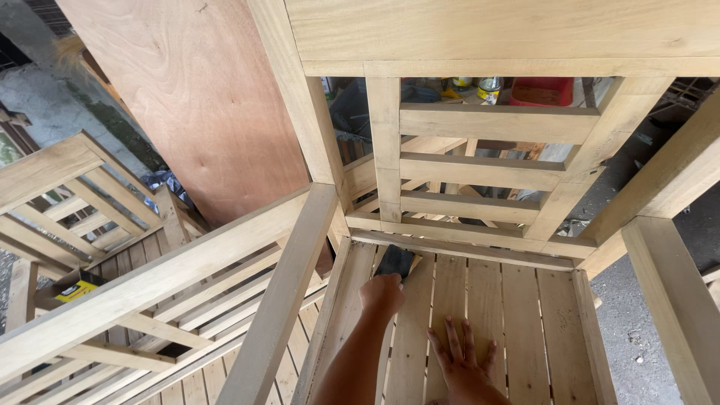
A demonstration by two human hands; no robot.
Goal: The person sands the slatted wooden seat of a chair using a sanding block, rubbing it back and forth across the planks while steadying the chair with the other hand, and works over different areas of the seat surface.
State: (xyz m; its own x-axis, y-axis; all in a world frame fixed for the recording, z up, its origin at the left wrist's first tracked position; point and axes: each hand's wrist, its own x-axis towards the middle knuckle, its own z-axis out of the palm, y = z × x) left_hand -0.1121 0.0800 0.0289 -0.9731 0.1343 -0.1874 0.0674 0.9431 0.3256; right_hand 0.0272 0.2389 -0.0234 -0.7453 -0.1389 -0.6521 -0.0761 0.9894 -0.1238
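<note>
An unfinished pale wooden chair fills the view, its slatted seat (517,315) below me and its slatted backrest (480,169) beyond. My left hand (381,294) is closed on a dark piece of sandpaper (395,261), pressed onto the seat slats at the back left corner, close to the rear rail. My right hand (461,358) lies flat on the middle seat slats with fingers spread and holds nothing. The chair's left armrest (289,285) runs just left of my left forearm.
A large plywood sheet (202,97) leans behind the chair at left. Another slatted wooden chair (82,195) stands at far left, with a yellow box (77,289) beneath it. A red tub (541,91) and bottles show through the backrest. Grey concrete floor (637,322) lies at right.
</note>
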